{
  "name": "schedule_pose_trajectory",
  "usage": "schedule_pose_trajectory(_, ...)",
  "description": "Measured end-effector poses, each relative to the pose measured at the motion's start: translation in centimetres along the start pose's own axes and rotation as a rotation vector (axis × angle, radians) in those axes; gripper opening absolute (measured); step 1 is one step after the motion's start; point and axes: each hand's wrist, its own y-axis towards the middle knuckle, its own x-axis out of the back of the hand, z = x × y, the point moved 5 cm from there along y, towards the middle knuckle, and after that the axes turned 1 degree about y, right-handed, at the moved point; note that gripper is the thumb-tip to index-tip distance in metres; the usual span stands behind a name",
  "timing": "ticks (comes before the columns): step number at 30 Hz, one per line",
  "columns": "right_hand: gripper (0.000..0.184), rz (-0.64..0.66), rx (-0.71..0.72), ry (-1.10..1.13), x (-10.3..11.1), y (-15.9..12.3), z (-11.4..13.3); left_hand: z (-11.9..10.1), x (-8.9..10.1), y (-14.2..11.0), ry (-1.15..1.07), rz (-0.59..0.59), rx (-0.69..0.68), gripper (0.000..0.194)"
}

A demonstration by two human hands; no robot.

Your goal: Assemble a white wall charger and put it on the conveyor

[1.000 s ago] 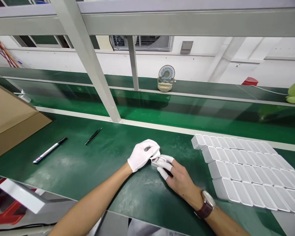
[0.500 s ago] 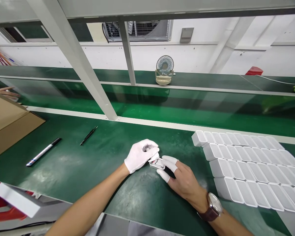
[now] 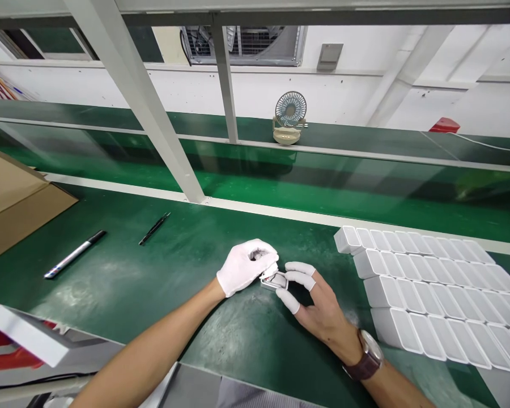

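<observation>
Green matting (image 3: pixel 123 283) covers the bench, with a conveyor lane and a small desk fan (image 3: pixel 289 118) behind it. At its middle the two hands meet over a small white case (image 3: pixel 274 280), most of it hidden: only a pale edge and a darker opening show between the fingers, so its exact shape is hard to make out. The left hand (image 3: pixel 243 266), in a full white glove, curls over the case's left end, fingers pressed together on it. The right hand (image 3: pixel 318 309), bare but for white finger cots and a wristwatch (image 3: pixel 369 356), pinches the right end, apparently with thumb and forefinger. Rows of white trays (image 3: pixel 429 289) lie just right, cut off by the frame edge. A marker (image 3: pixel 74 254) and tweezers (image 3: pixel 154 228) lie well apart to the left, near a cardboard box (image 3: pixel 12 204).
</observation>
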Motion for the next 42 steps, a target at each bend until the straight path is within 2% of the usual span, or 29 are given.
schedule_pose_trajectory(7,0.032,0.101,-0.015,0.032,-0.9,-0.1,0.1,0.1,0.1,0.0,-0.003,0.011,-0.02,0.025)
schedule_pose_trajectory(14,0.037,0.081,-0.075,0.042,-0.8,-0.2,-0.5,-0.4,0.8,-0.2,0.079,-0.094,-0.062,0.03)
schedule_pose_trajectory(21,0.046,0.109,0.052,0.059,-1.3,-0.1,0.0,-0.3,0.7,-0.1,0.038,-0.083,-0.032,0.031)
schedule_pose_trajectory(27,0.043,0.113,-0.012,0.09,-1.3,-0.1,-0.1,-0.4,1.1,0.3,0.112,-0.126,-0.029,0.031)
schedule_pose_trajectory(30,0.028,0.021,-0.153,0.283,-1.2,0.2,-1.0,-0.3,1.7,0.3,0.154,-0.155,-0.045,0.032)
schedule_pose_trajectory(33,0.024,-0.135,-0.468,0.647,-1.4,0.2,-2.8,-0.7,1.5,0.0,0.29,-0.098,-0.156,0.038)
schedule_pose_trajectory(36,0.033,-0.176,-0.725,0.951,-2.0,0.0,-3.4,-1.0,0.0,-0.7,0.552,0.046,-0.281,0.072)
schedule_pose_trajectory(38,0.038,-0.181,-0.805,1.068,-2.2,-0.1,-3.3,-1.1,-0.9,-1.3,0.675,0.068,-0.341,0.08)
schedule_pose_trajectory(42,0.04,-0.175,-0.857,1.135,-2.4,-0.3,-3.0,-1.3,-1.8,-1.9,0.748,0.022,-0.416,0.066)
